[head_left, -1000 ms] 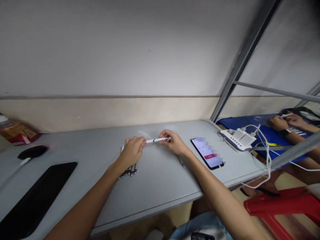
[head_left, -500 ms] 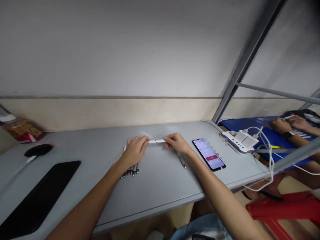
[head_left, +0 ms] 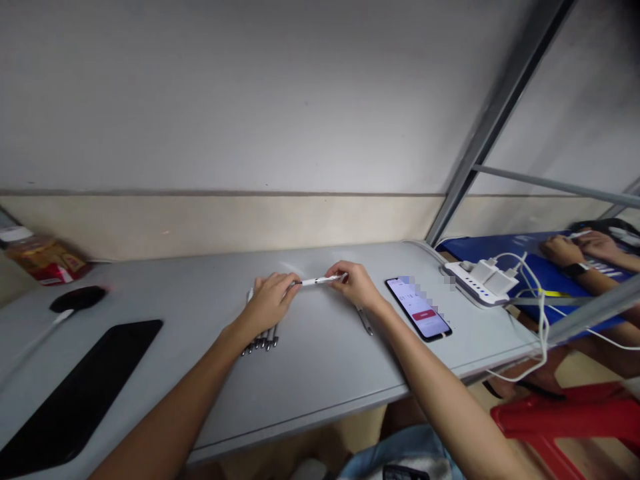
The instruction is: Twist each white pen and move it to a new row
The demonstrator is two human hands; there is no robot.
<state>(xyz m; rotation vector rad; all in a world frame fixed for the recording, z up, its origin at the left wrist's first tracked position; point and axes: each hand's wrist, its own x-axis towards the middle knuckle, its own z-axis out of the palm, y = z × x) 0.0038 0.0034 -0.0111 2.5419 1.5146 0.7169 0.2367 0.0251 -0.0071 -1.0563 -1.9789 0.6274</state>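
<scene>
A white pen (head_left: 314,281) with a dark band spans the gap between my two hands, just above the grey table. My left hand (head_left: 273,298) pinches its left end, fingers closed. The fingers of my right hand (head_left: 354,283) are closed around its right part, and the tip of that end shows past them. Beneath my left hand lie several pens (head_left: 265,341) side by side, their upper parts hidden by the hand. Another pen (head_left: 367,323) rests on the table under my right wrist, partly covered.
A phone (head_left: 419,309) with a lit screen lies right of my right arm, near a white power strip (head_left: 477,283) with cables. On the left are a black mat-like slab (head_left: 85,393), a dark oval object (head_left: 77,299) and a jar (head_left: 47,259). A co-worker's hands (head_left: 575,248) are at the far right.
My right hand has shifted its grip along the pen and risen slightly, so the pen now tilts up to the right. My left hand has barely moved.
</scene>
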